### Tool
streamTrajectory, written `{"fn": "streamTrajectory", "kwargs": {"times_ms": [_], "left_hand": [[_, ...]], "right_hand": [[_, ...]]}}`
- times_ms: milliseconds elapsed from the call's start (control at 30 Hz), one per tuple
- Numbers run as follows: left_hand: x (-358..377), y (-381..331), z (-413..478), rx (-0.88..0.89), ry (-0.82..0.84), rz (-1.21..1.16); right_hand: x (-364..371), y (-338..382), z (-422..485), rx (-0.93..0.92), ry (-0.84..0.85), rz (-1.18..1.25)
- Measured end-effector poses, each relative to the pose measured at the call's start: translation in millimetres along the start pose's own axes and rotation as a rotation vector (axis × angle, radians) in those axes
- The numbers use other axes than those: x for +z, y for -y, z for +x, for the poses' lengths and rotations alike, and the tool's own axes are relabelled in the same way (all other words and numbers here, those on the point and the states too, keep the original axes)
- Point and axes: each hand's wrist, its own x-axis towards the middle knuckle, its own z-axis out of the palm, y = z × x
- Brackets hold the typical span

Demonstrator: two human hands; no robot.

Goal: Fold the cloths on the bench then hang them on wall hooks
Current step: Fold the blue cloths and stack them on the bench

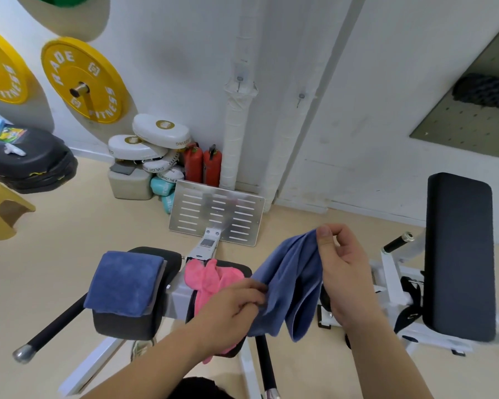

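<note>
Folding the blue cloth (288,280) in mid-air, just right of the bench (133,321), near its right pad. Right hand (343,272) raised, palm turned inward, pinching the cloth's top corner between thumb and forefinger, other fingers loosely curled. Left hand (231,309) lower and nearer the bench, knuckles up, fingers closed on the cloth's left edge about halfway down. Hanging in soft vertical folds between the two grips, lower hem loose and free of the bench.

Judged as the folding step for this cloth, task roughly at its middle: navy cloth (124,280) already lying folded flat over the bench's left pad, pink cloth (211,286) crumpled and draped over the right pad, partly hidden behind the left hand, not yet folded.

Next move likely calling for bringing the two pinched points together, or laying the cloth flat on the bench to square it, edges matched and hem kept from sagging unevenly. Thin and limp by the look of it, so probably prone to slipping out of a light pinch.

Two hooks (239,82) on the white wall, well beyond the bench and above it, both bare; second hook (301,98) right of the first. Reaching them probably needing a step forward past the bench, folded cloth held with its fold uppermost
</note>
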Motion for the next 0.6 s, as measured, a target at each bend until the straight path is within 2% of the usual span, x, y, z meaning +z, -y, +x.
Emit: {"fn": "streamTrajectory", "kwargs": {"times_ms": [100, 167, 400, 600], "left_hand": [[-2, -10, 7, -0.073, -0.239, -0.156], [-4, -16, 14, -0.058, -0.328, -0.203], [-19, -30, 26, -0.020, -0.301, -0.143], [-26, -21, 22, -0.040, -0.350, -0.018]], "right_hand": [[4, -2, -4, 0.018, 0.071, 0.017], [8, -3, -5, 0.015, 0.125, 0.005], [18, -3, -7, 0.014, 0.295, -0.032], [13, -1, 2, -0.033, 0.154, -0.128]]}}
